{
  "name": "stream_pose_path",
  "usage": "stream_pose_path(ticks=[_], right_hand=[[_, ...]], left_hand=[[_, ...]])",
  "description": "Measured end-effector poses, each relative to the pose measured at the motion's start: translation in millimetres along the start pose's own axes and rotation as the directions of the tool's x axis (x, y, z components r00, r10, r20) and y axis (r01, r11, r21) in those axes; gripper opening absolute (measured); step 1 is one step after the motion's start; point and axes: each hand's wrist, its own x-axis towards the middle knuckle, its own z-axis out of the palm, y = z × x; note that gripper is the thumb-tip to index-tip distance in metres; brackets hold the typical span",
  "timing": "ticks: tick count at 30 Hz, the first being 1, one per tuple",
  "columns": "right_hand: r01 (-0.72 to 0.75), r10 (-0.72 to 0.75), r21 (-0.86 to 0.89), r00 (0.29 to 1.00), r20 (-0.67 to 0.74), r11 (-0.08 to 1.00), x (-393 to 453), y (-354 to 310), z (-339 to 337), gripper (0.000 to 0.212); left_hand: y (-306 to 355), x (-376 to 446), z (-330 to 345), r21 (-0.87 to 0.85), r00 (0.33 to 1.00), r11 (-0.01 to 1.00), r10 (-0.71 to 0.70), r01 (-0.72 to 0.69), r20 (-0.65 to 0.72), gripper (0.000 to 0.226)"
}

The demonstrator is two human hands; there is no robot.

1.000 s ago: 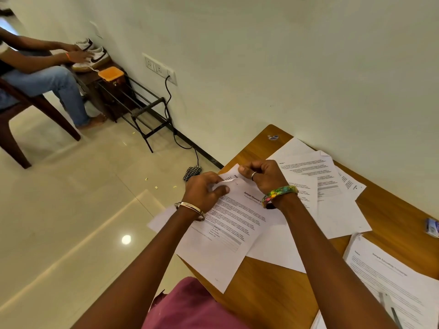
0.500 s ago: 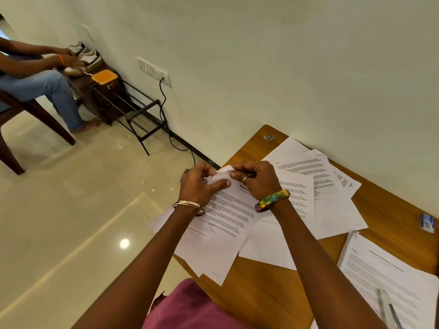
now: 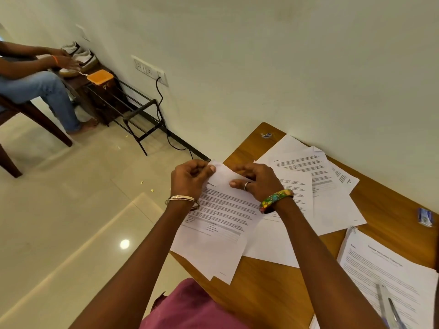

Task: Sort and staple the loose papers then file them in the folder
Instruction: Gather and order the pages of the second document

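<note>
Both hands, left hand (image 3: 190, 179) and right hand (image 3: 255, 180), pinch the sheets' (image 3: 221, 210) top corner at mid-frame. Thin, floppy paper likely slips and creases; best gripped at that corner.

text: "Section 1" | on: held sheet (image 3: 228, 205) | other print: too small to read

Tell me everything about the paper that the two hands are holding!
The paper is a thin white set of sheets with black printed lines, a small heading near the top and a grey table lower down. At least two sheets show, fanned at the near corner. It lies slanted over the table edge, partly hanging past it, and overlaps other sheets. Its top corner is lifted and bent. The left hand pinches that corner from one side, the right hand from the other.
</note>
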Motion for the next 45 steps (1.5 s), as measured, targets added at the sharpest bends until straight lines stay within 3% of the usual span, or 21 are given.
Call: stream_pose_path(ticks=[3,8,14,19,22,24,26,28,30,32,34,35,38,41,43,45], right_hand=[[-0.109,0.111,-0.076,0.994,0.021,0.991,-10.3,30.2,-18.2,0.032],[-0.15,0.169,0.245,0.984,-0.059,0.958,-26.3,47.6,-31.5,0.024],[-0.085,0.217,0.435,0.94,-0.263,0.897,-27.6,46.7,-20.2,0.024],[-0.019,0.104,0.191,0.889,-0.445,0.981,-27.5,48.9,-4.8,0.021],[0.048,-0.065,-0.044,0.751,-0.657,0.998,-27.4,49.8,7.2,0.023],[0.123,-0.214,-0.181,0.706,-0.675,0.976,-28.2,52.1,13.8,0.016],[0.2,-0.315,-0.25,0.728,-0.609,0.947,-31.8,55.7,18.7,0.013],[0.227,-0.286,-0.175,0.802,-0.524,0.958,-36.4,58.7,21.0,0.014],[0.167,-0.149,0.003,0.887,-0.437,0.986,-39.4,58.9,20.7,0.012],[0.061,0.052,0.303,0.935,-0.351,0.951,-38.8,56.5,17.8,0.004],[-0.044,0.219,0.506,0.931,-0.291,0.861,-34.1,54.4,14.8,0.012],[-0.093,0.276,0.523,0.918,-0.283,0.847,-30.7,53.7,13.2,0.011],[-0.183,0.32,0.356,0.869,-0.377,0.916,-18.2,55.6,12.0,0.033],[-0.155,0.135,-0.011,0.889,-0.438,0.988,-8.5,59.2,12.4,0.045],[-0.101,0.075,-0.036,0.893,-0.443,0.994,-4.4,61.9,12.9,0.038],[-0.072,0.097,0.071,0.887,-0.451,0.995,-4.0,59.6,11.4,0.03]], left_hand=[[-5.8,4.2,-13.1,-0.099,0.998,0.994,-0.051,0.046,-0.044,0.013],[-10.3,5.7,-23.2,-0.215,0.989,0.973,-0.11,0.086,-0.099,0.015],[-7.4,4.4,-19.9,-0.285,0.974,0.951,-0.171,0.122,-0.151,0.012],[-11.5,4.8,-20.8,-0.313,0.962,0.935,-0.223,0.166,-0.158,0.013],[-12.9,3.4,-19.7,-0.313,0.962,0.935,-0.226,0.169,-0.156,0.014],[-14.2,3.2,-18.7,-0.322,0.959,0.932,-0.229,0.168,-0.164,0.014],[-15.6,4.4,-18.6,-0.32,0.954,0.931,-0.243,0.178,-0.175,0.017],[-18.4,6.6,-18.2,-0.335,0.943,0.921,-0.274,0.2,-0.188,0.015],[-19.4,7.0,-17.8,-0.353,0.937,0.911,-0.294,0.215,-0.189,0.007],[-19.2,6.2,-17.3,-0.36,0.941,0.908,-0.29,0.214,-0.173,0.007],[-18.7,5.4,-17.9,-0.361,0.947,0.908,-0.283,0.214,-0.149,0.008],[-17.7,4.8,-18.3,-0.364,0.951,0.907,-0.278,0.212,-0.138,0.007],[-14.2,2.9,-18.6,-0.355,0.96,0.915,-0.251,0.193,-0.124,0.008],[-11.9,1.9,-19.7,-0.358,0.967,0.919,-0.223,0.168,-0.12,0.009],[-12.6,2.1,-21.3,-0.359,0.969,0.919,-0.217,0.162,-0.119,0.007],[-13.8,3.3,-23.1,-0.366,0.964,0.916,-0.23,0.167,-0.136,0.005]])
